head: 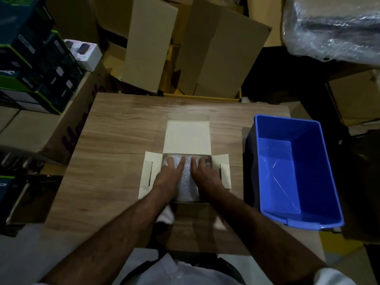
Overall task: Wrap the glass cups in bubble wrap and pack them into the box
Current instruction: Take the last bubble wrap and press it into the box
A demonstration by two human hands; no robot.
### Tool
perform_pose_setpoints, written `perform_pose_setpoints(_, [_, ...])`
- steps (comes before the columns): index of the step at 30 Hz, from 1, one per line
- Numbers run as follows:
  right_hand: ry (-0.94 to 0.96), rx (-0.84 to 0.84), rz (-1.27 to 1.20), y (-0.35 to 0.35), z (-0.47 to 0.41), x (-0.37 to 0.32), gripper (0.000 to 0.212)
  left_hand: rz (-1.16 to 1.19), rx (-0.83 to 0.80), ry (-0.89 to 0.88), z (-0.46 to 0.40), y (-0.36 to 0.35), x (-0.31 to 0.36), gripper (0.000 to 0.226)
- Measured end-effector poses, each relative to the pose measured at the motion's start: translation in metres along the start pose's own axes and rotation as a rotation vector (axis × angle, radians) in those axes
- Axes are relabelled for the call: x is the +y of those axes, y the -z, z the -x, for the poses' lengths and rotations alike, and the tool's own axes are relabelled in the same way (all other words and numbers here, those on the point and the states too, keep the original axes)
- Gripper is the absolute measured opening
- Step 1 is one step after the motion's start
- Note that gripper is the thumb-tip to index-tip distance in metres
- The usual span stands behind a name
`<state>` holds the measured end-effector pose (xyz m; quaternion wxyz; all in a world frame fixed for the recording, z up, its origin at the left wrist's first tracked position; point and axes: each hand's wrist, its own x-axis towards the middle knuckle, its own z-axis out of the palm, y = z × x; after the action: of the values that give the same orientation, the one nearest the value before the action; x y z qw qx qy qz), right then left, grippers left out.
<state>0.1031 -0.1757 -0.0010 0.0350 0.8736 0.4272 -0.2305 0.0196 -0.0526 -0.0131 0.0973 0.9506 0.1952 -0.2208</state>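
We are pressing the bubble-wrapped bundle point(187, 177) down inside the box point(225, 161) with both hands flat, left hand point(169, 173) and right hand point(203, 172) gripping nothing, its long axis running from us toward the box's raised lid point(188, 136).

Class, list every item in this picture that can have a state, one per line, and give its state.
box: open, lid and side flaps folded out.
bubble wrap: inside the box, pressed down by both hands.
left hand: flat, fingers straight on the wrap.
right hand: flat, fingers straight on the wrap.
blue bin: upright, open, nothing visible inside.
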Motion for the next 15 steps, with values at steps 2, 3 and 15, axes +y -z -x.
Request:
perform_pose_setpoints(2, [0.007, 0.021, 0.021, -0.002, 0.001, -0.002, 0.094, 0.065, 0.030, 0.035, 0.005, -0.006, 0.004, 0.086])
perform_pose_setpoints(3, [0.008, 0.038, 0.035, -0.005, 0.002, -0.002, 0.094, 0.165, 0.053, 0.060, 0.008, -0.010, 0.007, 0.082])
perform_pose_setpoints(15, [0.051, 0.035, -0.104, 0.011, 0.035, 0.010, 0.093, 0.384, -0.116, -0.062, 0.033, 0.001, -0.007, 0.094])
